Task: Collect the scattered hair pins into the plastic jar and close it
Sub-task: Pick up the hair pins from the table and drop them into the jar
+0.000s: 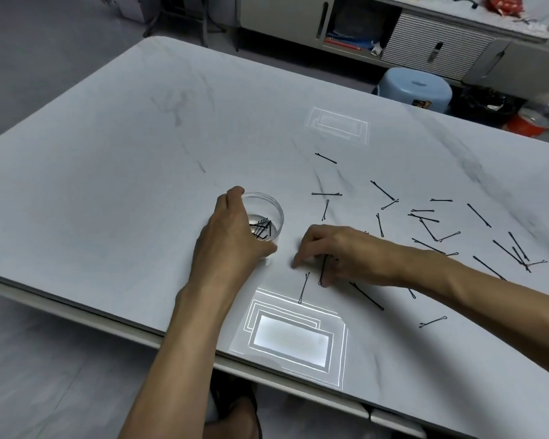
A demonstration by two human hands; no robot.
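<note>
A clear plastic jar [271, 206] stands open on the white marble table [108, 160], with several black hair pins [262, 228] lying inside. My left hand [232, 236] wraps around the jar's near side. My right hand [339, 251] is just right of the jar, fingers pinched on a black hair pin [322, 270] that still touches the table. Another pin [304, 288] lies just in front of those fingers. Several more pins are scattered across the table to the right [425, 223]. I see no lid.
The table's near edge [140, 331] runs diagonally below my arms. Beyond the far edge stand a blue plastic stool [415, 90], a grey cabinet [425, 36] and a red-based container [533, 122]. Bright light reflections show on the tabletop [292, 340].
</note>
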